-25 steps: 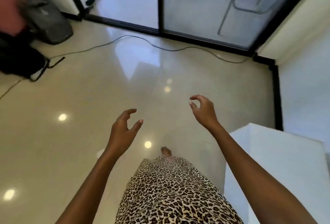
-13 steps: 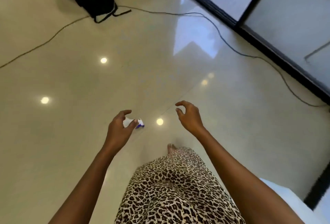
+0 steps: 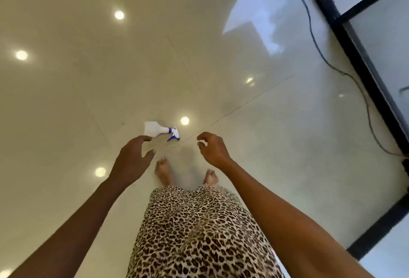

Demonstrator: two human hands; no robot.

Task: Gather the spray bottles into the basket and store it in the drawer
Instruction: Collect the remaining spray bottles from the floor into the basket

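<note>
Hands empty: left hand point(image 3: 132, 158) spread, right hand point(image 3: 213, 151) loosely curled. Spray bottle point(image 3: 158, 130) lying on floor point(image 3: 88, 89) beyond left fingertips, probably lower; axis sideways, nozzle rightward. Left hand nearer.

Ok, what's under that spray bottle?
Only the glossy tiled floor: the spray bottle lies on its side there, beside a tile joint. The left hand fingers overlap its lower corner in this view, hiding the floor there.
</note>
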